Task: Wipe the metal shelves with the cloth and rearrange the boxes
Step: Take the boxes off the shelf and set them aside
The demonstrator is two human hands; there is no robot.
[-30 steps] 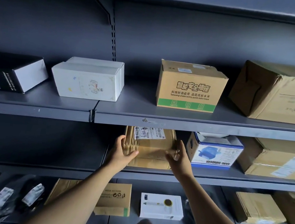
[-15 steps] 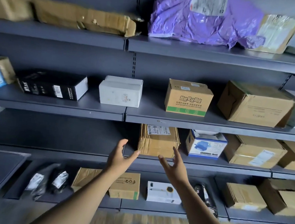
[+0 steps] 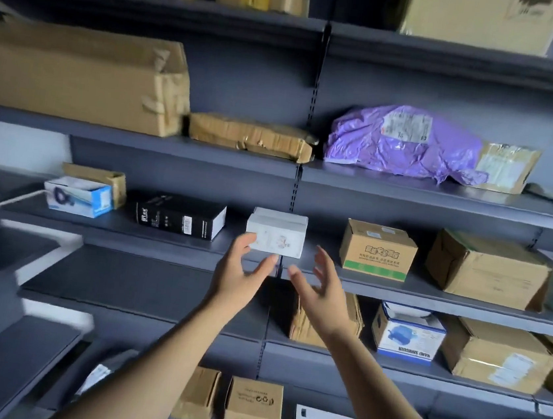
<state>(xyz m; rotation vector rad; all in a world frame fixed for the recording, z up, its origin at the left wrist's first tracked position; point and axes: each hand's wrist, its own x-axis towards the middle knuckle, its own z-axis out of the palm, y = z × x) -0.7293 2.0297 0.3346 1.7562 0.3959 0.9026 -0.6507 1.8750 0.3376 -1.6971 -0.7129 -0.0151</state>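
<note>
Both my hands are raised in front of the grey metal shelves (image 3: pixel 431 292), palms facing each other, fingers spread and empty. My left hand (image 3: pixel 242 269) is just below and in front of a small white box (image 3: pixel 277 232) on the middle shelf; whether it touches the box I cannot tell. My right hand (image 3: pixel 320 283) hovers to the right of that box, short of a brown box with a green stripe (image 3: pixel 379 250). Below my right wrist a taped brown cardboard box (image 3: pixel 354 318) stands on the lower shelf. No cloth is in view.
A black box (image 3: pixel 179 215) and a blue-and-white box (image 3: pixel 78 195) sit left on the middle shelf, a large brown box (image 3: pixel 487 269) right. A purple plastic parcel (image 3: pixel 403 141) and flat cardboard parcels lie above. More boxes fill the lower shelves.
Both hands let go of the taped brown box on the lower shelf and rose to the middle shelf by the white box. The view tilted upward.
</note>
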